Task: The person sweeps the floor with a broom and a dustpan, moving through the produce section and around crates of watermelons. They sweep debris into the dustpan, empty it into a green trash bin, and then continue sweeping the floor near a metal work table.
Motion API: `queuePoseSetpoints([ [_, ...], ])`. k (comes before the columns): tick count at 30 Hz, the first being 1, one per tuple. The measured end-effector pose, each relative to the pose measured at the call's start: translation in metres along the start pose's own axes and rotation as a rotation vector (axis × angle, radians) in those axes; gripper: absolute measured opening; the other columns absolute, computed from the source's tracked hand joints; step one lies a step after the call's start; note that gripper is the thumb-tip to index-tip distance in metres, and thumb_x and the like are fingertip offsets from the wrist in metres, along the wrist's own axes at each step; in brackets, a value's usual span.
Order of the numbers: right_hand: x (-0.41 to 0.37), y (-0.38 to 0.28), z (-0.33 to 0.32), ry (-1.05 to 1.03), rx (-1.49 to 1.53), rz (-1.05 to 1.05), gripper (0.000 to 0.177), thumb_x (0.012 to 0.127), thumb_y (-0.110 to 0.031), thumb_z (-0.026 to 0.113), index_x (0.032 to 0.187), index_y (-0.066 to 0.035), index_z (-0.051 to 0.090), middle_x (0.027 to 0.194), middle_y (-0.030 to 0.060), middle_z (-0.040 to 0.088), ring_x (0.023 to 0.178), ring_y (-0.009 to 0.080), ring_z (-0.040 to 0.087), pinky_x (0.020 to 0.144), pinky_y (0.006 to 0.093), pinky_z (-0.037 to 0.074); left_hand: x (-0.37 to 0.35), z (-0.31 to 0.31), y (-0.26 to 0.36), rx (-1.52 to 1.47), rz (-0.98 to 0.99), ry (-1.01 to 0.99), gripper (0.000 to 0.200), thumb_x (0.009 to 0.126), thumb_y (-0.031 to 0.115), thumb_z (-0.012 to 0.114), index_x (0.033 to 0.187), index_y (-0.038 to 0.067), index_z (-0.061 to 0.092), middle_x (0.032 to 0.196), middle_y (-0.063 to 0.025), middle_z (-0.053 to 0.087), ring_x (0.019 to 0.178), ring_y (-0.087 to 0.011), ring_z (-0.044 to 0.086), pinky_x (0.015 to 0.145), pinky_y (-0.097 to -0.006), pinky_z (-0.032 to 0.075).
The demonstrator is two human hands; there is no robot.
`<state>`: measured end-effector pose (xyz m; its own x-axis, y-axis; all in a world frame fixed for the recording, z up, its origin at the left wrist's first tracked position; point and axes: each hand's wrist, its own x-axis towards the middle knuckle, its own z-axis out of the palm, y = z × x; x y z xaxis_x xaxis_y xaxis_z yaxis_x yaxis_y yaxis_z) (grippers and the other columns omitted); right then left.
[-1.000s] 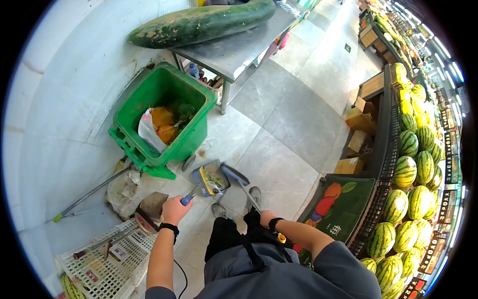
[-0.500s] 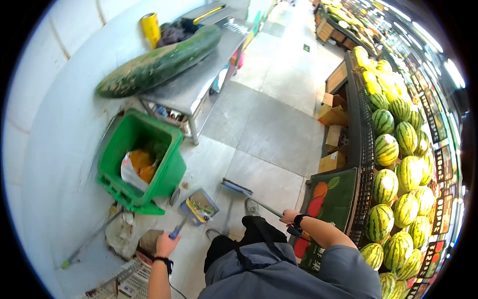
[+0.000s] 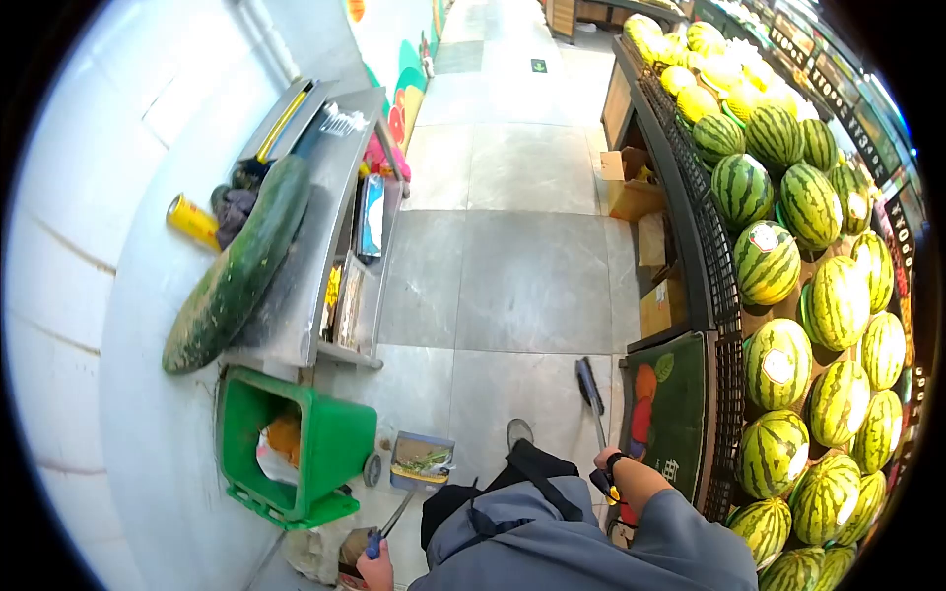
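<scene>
My left hand [image 3: 374, 571], low in the head view, is closed around the blue-ended handle of a long-handled dustpan [image 3: 419, 483]. Green leafy scraps [image 3: 426, 461] lie in the pan, which sits on the floor beside the wheel of a green bin [image 3: 340, 443]. My right hand [image 3: 608, 459] grips the handle of a broom [image 3: 589, 386]. Its narrow dark head is out over the floor tiles, near the side of the melon stand. The bin is open and has a bag and orange-brown waste inside.
Watermelons [image 3: 777, 364] fill the stand along the right, with cardboard boxes [image 3: 662, 307] beneath its farther part. On the left, a metal table [image 3: 296, 295] holds a large winter melon [image 3: 241, 266] and a yellow can [image 3: 193, 223]. A tiled aisle [image 3: 532, 276] runs ahead between them.
The broom has swung right, from near the dustpan to beside the melon stand. My view has turned, so the aisle now runs straight ahead. Both hands keep their holds.
</scene>
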<state>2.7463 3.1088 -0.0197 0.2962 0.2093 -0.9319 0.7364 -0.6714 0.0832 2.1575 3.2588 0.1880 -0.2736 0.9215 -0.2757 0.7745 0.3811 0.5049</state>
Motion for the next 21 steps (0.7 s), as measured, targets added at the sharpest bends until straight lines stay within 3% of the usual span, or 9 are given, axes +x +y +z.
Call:
queuePoseSetpoints([
  [3, 0.006, 0.011, -0.014, 0.04, 0.211, 0.1, 0.033, 0.079, -0.022, 0.055, 0.1, -0.004, 0.072, 0.105, 0.0209, 0.068, 0.101, 0.0328, 0.066, 0.085, 0.0408, 0.052, 0.026, 0.024, 0.033, -0.13, -0.077, -0.014, 0.04, 0.082, 0.033, 0.075, 0.072, -0.004, 0.063, 0.062, -0.0077, 0.061, 0.058, -0.016, 0.056, 0.058, -0.0356, 0.045],
  [5, 0.01, 0.018, -0.029, 0.054, 0.318, 0.131, 0.033, 0.079, -0.022, 0.054, 0.1, -0.003, 0.072, 0.104, 0.0217, 0.068, 0.1, 0.0333, 0.066, 0.084, 0.0415, 0.052, 0.041, 0.038, 0.058, -0.06, -0.04, 0.044, 0.042, 0.082, 0.035, 0.074, 0.073, -0.005, 0.065, 0.064, -0.0119, 0.064, 0.06, -0.0213, 0.061, 0.059, -0.0379, 0.046],
  [7, -0.012, 0.013, -0.059, 0.048, 0.382, 0.134, 0.034, 0.08, -0.023, 0.052, 0.099, -0.003, 0.071, 0.103, 0.0218, 0.068, 0.1, 0.0343, 0.066, 0.084, 0.0423, 0.052, 0.051, 0.043, 0.13, -0.003, -0.03, 0.127, 0.046, 0.081, 0.038, 0.074, 0.073, -0.006, 0.066, 0.063, -0.0163, 0.065, 0.059, -0.0288, 0.064, 0.06, -0.0417, 0.047],
  [10, 0.012, 0.015, -0.048, 0.137, 0.397, 0.189, 0.037, 0.081, -0.026, 0.051, 0.094, 0.001, 0.071, 0.102, 0.0236, 0.068, 0.099, 0.0366, 0.066, 0.085, 0.0422, 0.052, 0.096, 0.08, 0.141, -0.042, 0.045, 0.139, 0.043, 0.084, 0.036, 0.071, 0.077, -0.006, 0.068, 0.066, -0.0145, 0.067, 0.06, -0.0272, 0.065, 0.06, -0.0402, 0.048],
  [16, -0.01, 0.002, -0.166, 0.161, 0.452, 0.219, 0.039, 0.081, -0.029, 0.054, 0.093, 0.005, 0.069, 0.098, 0.0268, 0.067, 0.098, 0.038, 0.066, 0.086, 0.043, 0.052, 0.174, 0.138, 0.235, -0.197, 0.046, 0.076, 0.04, 0.085, 0.033, 0.071, 0.082, -0.006, 0.068, 0.07, -0.0164, 0.068, 0.063, -0.0255, 0.066, 0.061, -0.0393, 0.048],
  [19, 0.0, -0.004, -0.234, 0.158, 0.467, 0.264, 0.049, 0.082, -0.038, 0.056, 0.098, 0.008, 0.067, 0.099, 0.0292, 0.066, 0.098, 0.0369, 0.066, 0.085, 0.0433, 0.053, 0.223, 0.185, 0.231, -0.075, 0.011, 0.153, 0.041, 0.086, 0.033, 0.07, 0.079, -0.007, 0.068, 0.068, -0.0165, 0.067, 0.061, -0.0282, 0.065, 0.06, -0.0402, 0.048],
  [21, 0.023, -0.005, -0.281, 0.134, 0.455, 0.174, 0.051, 0.082, -0.039, 0.057, 0.097, 0.009, 0.067, 0.093, 0.0286, 0.067, 0.093, 0.0357, 0.068, 0.084, 0.043, 0.053, 0.239, 0.182, 0.275, -0.149, -0.072, 0.066, 0.039, 0.085, 0.033, 0.069, 0.08, -0.005, 0.068, 0.07, -0.0182, 0.067, 0.064, -0.0323, 0.065, 0.062, -0.0416, 0.048],
])
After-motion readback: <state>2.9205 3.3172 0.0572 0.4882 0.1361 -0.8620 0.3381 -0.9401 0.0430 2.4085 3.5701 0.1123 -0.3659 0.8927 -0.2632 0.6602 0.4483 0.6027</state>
